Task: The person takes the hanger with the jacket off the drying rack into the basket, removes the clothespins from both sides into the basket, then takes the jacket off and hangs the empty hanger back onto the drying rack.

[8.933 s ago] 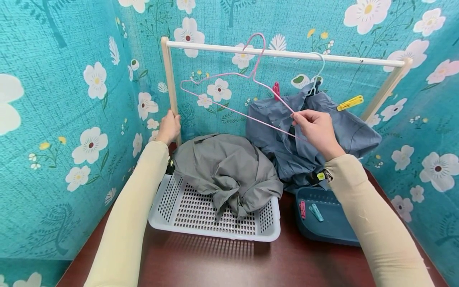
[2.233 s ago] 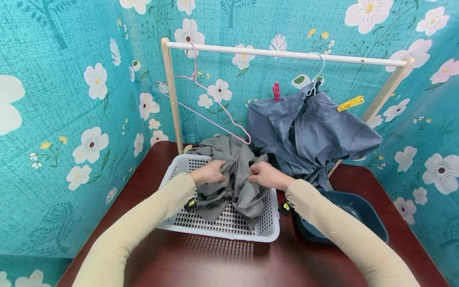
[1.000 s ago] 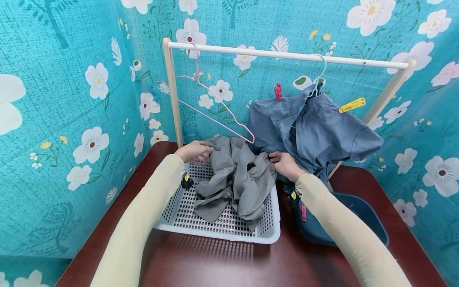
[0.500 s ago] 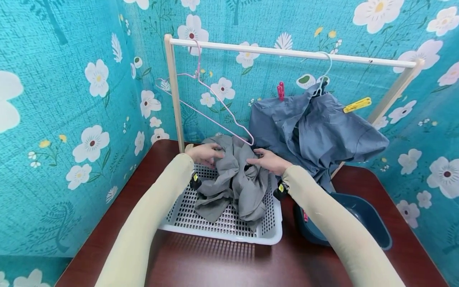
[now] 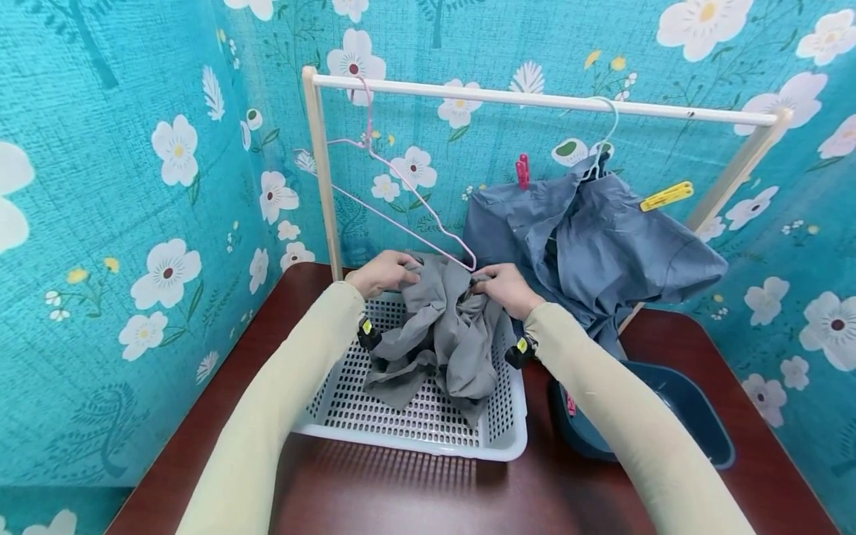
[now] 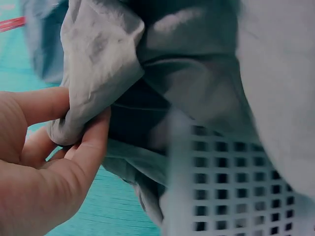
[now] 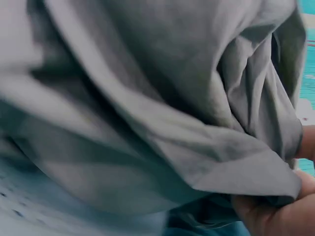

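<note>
Our left hand (image 5: 381,272) and right hand (image 5: 508,288) had risen slightly, pinching opposite edges of the gray garment (image 5: 461,349) at the far side of the white perforated basket (image 5: 414,446), apparently to spread folds slumped inside it.

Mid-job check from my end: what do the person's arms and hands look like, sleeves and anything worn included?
Plain cream long sleeves cover both arms: the left sleeve and right sleeve fit closely and reach the wrists. The left hand and right hand are ungloved. Each wrist carries a small black device with a yellow-green patch, too small to read.
</note>
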`<state>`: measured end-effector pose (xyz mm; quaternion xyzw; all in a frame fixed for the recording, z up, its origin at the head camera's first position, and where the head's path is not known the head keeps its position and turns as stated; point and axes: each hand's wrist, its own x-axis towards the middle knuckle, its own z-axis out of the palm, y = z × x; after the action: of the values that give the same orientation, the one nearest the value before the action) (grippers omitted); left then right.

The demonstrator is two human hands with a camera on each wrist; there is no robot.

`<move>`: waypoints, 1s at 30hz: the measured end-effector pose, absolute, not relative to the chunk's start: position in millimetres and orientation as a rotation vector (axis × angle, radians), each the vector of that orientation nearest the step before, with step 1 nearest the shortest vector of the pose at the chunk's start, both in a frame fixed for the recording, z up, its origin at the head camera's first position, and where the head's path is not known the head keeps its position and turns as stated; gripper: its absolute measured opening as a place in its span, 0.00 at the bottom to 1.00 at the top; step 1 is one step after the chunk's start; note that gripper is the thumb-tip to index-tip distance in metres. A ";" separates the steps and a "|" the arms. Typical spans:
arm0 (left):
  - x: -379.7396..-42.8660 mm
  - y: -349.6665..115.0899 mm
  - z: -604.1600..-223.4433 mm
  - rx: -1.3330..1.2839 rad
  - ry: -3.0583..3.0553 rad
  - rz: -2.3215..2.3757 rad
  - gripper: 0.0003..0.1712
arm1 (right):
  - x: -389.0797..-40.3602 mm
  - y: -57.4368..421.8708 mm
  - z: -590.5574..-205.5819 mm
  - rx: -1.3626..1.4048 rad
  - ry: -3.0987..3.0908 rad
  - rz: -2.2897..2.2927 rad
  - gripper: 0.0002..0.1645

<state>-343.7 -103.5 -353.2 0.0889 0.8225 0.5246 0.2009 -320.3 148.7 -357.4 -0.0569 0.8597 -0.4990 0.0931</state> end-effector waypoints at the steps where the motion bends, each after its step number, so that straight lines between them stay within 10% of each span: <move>1: -341.8 -105.3 -348.8 0.252 2.290 1.497 0.20 | -318.3 149.2 -352.2 -0.162 2.553 -1.511 0.16; 30: -271.3 -78.8 -390.2 0.652 2.377 0.567 0.30 | -274.7 142.7 -368.7 -0.750 2.388 -0.794 0.12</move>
<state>-271.3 -78.8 -390.2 0.2457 0.8961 0.2136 0.3017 -274.7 142.7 -368.7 -0.2762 0.8793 -0.2922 0.2551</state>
